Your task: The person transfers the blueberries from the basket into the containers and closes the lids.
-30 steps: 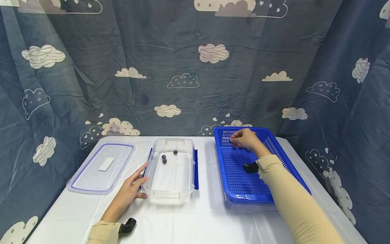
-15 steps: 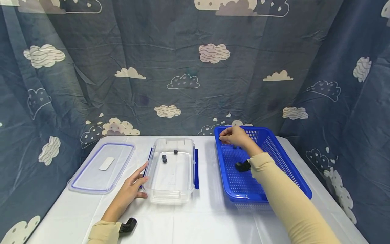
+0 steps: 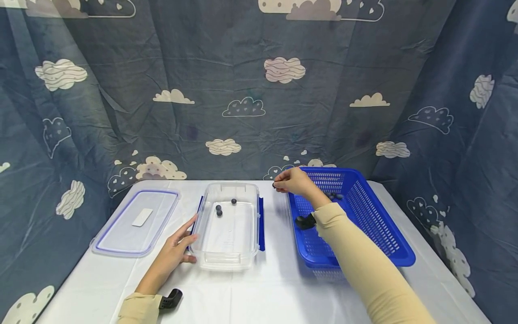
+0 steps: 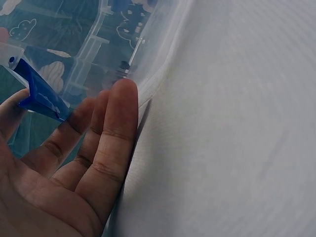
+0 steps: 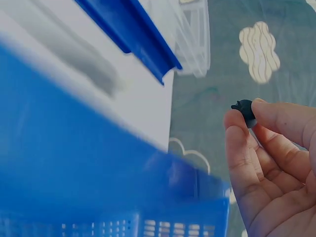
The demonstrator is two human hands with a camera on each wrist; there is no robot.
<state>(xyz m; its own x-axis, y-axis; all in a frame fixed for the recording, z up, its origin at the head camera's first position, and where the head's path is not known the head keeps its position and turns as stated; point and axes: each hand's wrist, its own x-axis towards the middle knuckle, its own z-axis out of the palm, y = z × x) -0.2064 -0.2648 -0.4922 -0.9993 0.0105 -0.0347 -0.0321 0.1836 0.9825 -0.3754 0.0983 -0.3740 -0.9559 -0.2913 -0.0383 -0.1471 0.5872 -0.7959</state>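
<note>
I was carrying a berry (image 5: 244,111), pinched in my right hand (image 3: 294,182), between basket (image 3: 364,216) and box (image 3: 226,252). My left hand (image 3: 171,254) lay spread against the box. Next, I judged: reach over it, release.

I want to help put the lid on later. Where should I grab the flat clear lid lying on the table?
Probably by a long edge of the lid. It lies flat, so nothing on top gives a hold; only the raised rim does. Come from the side nearest you, thumb on top and fingertips hooked under the rim.
</note>
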